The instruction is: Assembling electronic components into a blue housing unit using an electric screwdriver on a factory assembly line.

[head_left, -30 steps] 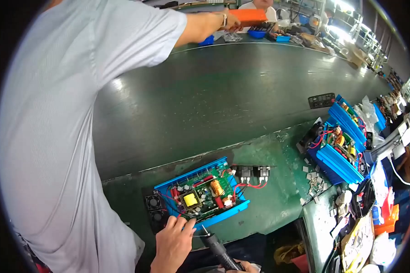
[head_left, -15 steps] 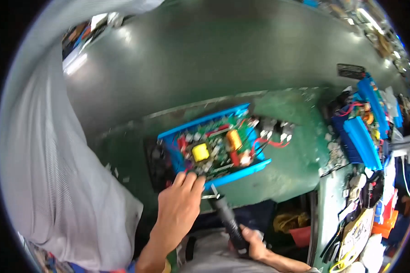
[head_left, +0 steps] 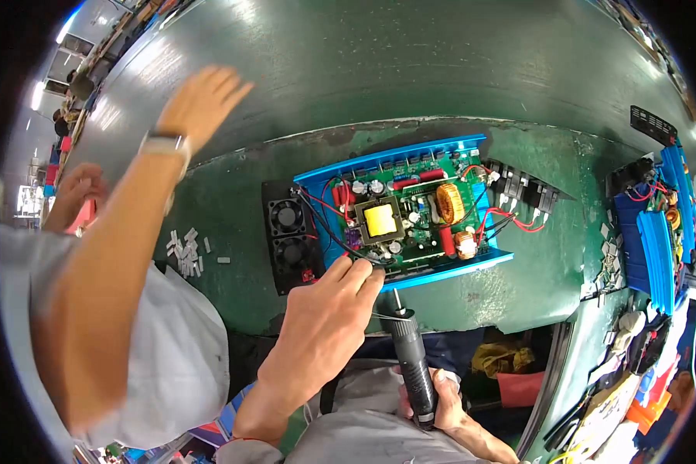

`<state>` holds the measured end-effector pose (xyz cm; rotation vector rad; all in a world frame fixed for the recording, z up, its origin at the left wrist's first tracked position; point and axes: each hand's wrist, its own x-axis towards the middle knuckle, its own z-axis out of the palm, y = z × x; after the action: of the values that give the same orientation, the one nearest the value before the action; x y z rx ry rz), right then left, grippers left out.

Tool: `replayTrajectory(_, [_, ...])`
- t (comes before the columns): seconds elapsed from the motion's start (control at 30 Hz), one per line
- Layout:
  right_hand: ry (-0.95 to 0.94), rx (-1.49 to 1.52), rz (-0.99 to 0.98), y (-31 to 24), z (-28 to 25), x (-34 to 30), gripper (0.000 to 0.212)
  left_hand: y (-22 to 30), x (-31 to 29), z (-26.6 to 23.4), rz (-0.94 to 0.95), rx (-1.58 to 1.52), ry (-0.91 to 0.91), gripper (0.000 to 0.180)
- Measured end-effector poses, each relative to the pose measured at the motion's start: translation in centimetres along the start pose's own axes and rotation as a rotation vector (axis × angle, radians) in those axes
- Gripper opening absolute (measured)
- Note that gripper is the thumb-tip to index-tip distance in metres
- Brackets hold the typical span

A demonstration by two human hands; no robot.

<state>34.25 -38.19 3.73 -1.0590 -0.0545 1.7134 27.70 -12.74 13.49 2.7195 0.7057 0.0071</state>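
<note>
A blue metal housing (head_left: 448, 268) lies on the green bench, holding a green circuit board with a yellow transformer (head_left: 380, 220) and a copper coil (head_left: 449, 203). My left hand (head_left: 321, 321) grips the housing's near wall, its bent fingers over the rim; its fingertips are partly hidden. Below that wall, my right hand (head_left: 446, 400) is wrapped round a black electric screwdriver (head_left: 412, 359), its bit pointing up at the wall close to my left fingers. A black panel with two fans (head_left: 288, 216) adjoins the housing's left end. Wired black sockets (head_left: 524, 191) sit at its right end.
A co-worker's arm (head_left: 143, 209) reaches over the bench at left. Small white pieces (head_left: 184, 253) lie scattered beside that person's sleeve. Another blue housing (head_left: 657, 255) stands at right, with more small pieces (head_left: 611, 259) next to it. An open drawer holds a yellow cloth (head_left: 501, 359).
The view has shifted, and the co-worker's arm now stretches across the bench at left. My left hand stays at the housing's near wall; the screwdriver stands more upright, its bit nearer the wall.
</note>
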Motion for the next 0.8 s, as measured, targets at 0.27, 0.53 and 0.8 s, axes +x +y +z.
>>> replayTrajectory(0.27, [-0.489, 0.561, 0.112, 1.0, -1.7, 1.7, 0.087, -0.2, 0.4, -1.4, 0.037, 0.034, -0.005, 0.023])
replayTrajectory(0.53, [0.231, -0.102, -0.331, 2.9, -5.7, -2.5, 0.087, 1.2, 8.5, -5.2, 0.064, -0.069, 0.406, 0.007])
replayTrajectory(0.8, [0.596, 0.04, -0.434, -2.6, -4.1, -4.3, 0.054, -1.9, 14.1, -1.7, 0.058, 0.356, 0.187, 0.052])
